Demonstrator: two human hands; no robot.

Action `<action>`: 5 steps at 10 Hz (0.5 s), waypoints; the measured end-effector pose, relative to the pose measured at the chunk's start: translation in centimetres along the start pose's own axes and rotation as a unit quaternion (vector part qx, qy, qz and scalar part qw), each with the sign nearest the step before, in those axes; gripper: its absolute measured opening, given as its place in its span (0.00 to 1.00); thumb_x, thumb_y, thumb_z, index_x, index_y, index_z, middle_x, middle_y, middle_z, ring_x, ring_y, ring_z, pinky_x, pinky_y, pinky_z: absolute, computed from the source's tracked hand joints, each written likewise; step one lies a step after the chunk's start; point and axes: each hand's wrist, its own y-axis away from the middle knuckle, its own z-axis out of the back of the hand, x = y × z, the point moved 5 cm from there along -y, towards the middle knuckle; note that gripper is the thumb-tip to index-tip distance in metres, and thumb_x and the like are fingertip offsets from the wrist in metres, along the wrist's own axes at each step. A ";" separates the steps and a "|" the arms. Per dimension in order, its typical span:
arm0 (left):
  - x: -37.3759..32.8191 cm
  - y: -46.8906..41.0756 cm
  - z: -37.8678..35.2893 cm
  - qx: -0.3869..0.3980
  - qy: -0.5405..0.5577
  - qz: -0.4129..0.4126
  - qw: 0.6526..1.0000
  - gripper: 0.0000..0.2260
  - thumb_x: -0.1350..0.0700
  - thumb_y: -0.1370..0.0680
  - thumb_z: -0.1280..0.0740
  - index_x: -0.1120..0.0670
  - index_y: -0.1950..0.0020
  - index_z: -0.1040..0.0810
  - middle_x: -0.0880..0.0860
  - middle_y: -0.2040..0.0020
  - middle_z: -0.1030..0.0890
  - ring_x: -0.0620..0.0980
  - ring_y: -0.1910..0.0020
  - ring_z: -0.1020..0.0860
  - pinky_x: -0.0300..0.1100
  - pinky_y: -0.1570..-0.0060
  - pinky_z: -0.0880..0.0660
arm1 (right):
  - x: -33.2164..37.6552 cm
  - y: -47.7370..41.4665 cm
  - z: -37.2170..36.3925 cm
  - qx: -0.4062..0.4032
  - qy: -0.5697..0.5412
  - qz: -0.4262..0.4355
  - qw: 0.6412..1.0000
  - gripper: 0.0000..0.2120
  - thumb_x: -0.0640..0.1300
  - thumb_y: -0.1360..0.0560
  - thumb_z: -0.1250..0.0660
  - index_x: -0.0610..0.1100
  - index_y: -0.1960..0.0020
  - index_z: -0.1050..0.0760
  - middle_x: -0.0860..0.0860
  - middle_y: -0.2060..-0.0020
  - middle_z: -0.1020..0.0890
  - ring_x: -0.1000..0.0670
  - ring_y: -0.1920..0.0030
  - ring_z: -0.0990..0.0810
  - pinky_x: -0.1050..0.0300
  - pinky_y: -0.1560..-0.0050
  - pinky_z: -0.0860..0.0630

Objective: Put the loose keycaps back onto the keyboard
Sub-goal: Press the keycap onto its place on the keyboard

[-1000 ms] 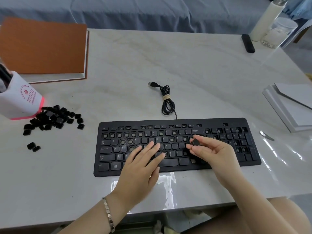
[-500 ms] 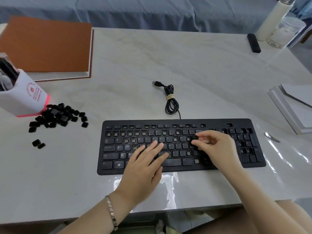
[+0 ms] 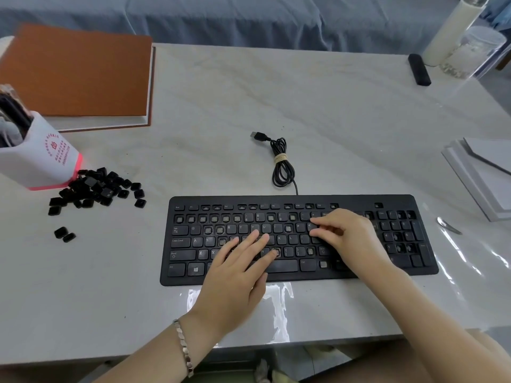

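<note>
Head camera: looking down at a pale marble-patterned table (image 3: 318, 111) with a person's two bare hands working at its near edge.
Keyboard: a black keyboard (image 3: 359, 201) is lying flat near the front edge, with many sockets showing bare among the seated keys.
Loose keycaps: a black pile (image 3: 96, 189) is lying well left of the keyboard, and two more (image 3: 65, 234) are sitting apart, nearer the front.
Pen holder: a white holder with a red base (image 3: 41, 161) is standing against the pile.
Folder: a brown folder (image 3: 80, 70) is lying behind the holder.
Cable: the bundled USB cable (image 3: 282, 164) is lying just behind the keyboard.
Right side: white boards (image 3: 481, 175) are lying stacked, with a small metal tool (image 3: 448, 225) between them and the keyboard.
Far corner: a black bar (image 3: 419, 69), a white bottle (image 3: 453, 29) and a clear jar (image 3: 472, 51) are standing together.
In the way: both hands are hiding some of the keys.
Left hand: the left hand (image 3: 237, 275), wearing a bracelet (image 3: 184, 346), is lying flat with straight fingers over the lower letter rows.
Right hand: the right hand (image 3: 348, 236) is curling, its thumb and index finger pinching a keycap (image 3: 310, 226) at the slot just right of P.
</note>
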 end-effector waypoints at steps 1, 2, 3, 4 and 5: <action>0.0 0.0 0.0 -0.003 -0.003 -0.003 1.000 0.16 0.55 0.23 0.42 0.52 0.39 0.21 0.52 0.34 0.25 0.49 0.31 0.33 0.49 0.33 0.37 | -0.2 -0.1 -0.2 0.004 0.001 0.006 1.000 0.09 0.39 0.32 0.26 0.42 0.51 0.17 0.50 0.63 0.23 0.59 0.63 0.25 0.78 0.56 0.35; 0.0 0.1 0.0 -0.003 -0.003 -0.003 1.000 0.16 0.55 0.23 0.42 0.52 0.39 0.21 0.52 0.34 0.25 0.49 0.30 0.33 0.49 0.33 0.37 | -0.4 0.1 -0.3 -0.007 -0.006 0.011 1.000 0.10 0.38 0.32 0.27 0.42 0.51 0.17 0.50 0.63 0.23 0.65 0.59 0.26 0.78 0.57 0.36; 0.0 0.0 0.0 0.001 -0.008 -0.002 1.000 0.16 0.55 0.23 0.42 0.52 0.39 0.21 0.52 0.34 0.25 0.49 0.30 0.33 0.49 0.33 0.37 | -0.5 0.1 -0.4 -0.015 -0.011 0.003 1.000 0.09 0.38 0.32 0.26 0.43 0.52 0.17 0.51 0.63 0.23 0.60 0.62 0.25 0.78 0.57 0.35; 0.0 0.0 0.0 0.003 -0.010 -0.002 1.000 0.16 0.55 0.23 0.42 0.52 0.39 0.21 0.51 0.34 0.25 0.48 0.30 0.33 0.49 0.32 0.37 | -0.4 0.0 -0.4 -0.020 -0.001 0.002 1.000 0.09 0.38 0.32 0.26 0.43 0.52 0.17 0.50 0.63 0.23 0.58 0.65 0.27 0.79 0.57 0.36; 0.0 0.0 0.0 0.004 -0.008 -0.001 1.000 0.16 0.55 0.23 0.42 0.52 0.38 0.21 0.52 0.34 0.25 0.49 0.30 0.33 0.49 0.33 0.37 | -0.1 0.5 -0.7 -0.042 0.029 0.027 0.998 0.09 0.37 0.31 0.27 0.41 0.51 0.17 0.50 0.63 0.24 0.57 0.63 0.27 0.74 0.54 0.33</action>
